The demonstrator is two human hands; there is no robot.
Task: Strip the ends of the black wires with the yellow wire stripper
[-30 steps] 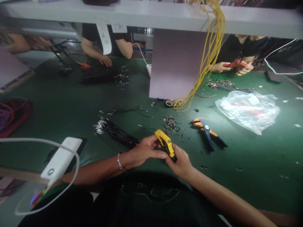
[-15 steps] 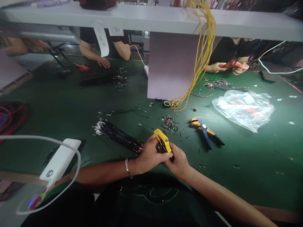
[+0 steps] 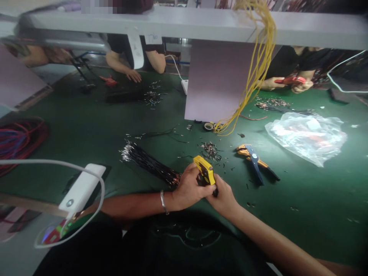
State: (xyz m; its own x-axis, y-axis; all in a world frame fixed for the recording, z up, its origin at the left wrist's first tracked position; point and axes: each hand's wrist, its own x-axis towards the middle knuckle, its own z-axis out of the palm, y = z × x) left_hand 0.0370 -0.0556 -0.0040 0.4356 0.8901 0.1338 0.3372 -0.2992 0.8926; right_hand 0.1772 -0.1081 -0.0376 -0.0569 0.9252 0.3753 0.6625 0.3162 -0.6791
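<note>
Grasping the dark lower end of a chunky yellow hand tool (image 3: 205,171), the right hand (image 3: 225,195) is closed around it near the front edge of a green tabletop (image 3: 301,226). The left hand (image 3: 186,188), with a silver bracelet (image 3: 163,202) at its wrist, touches the tool from the other side, thumb reaching across towards the right hand; its fingertips are partly hidden, so how firmly it grips cannot be told. The yellow tool is held tilted, its upper end pointing away and to the left. Just beside the left hand lies a thick bundle of thin black wires (image 3: 152,165) with silvery far ends and coppery near ends. Beyond the tool is a small heap of dark and copper-coloured scraps (image 3: 211,150). To the right lie orange-and-blue pliers (image 3: 255,161), and farther right a crumpled clear plastic bag (image 3: 309,136). Yellow wires (image 3: 255,73) hang from a pale shelf (image 3: 178,23). Across the table, at right, another person's hands hold a red tool (image 3: 290,80)
</note>
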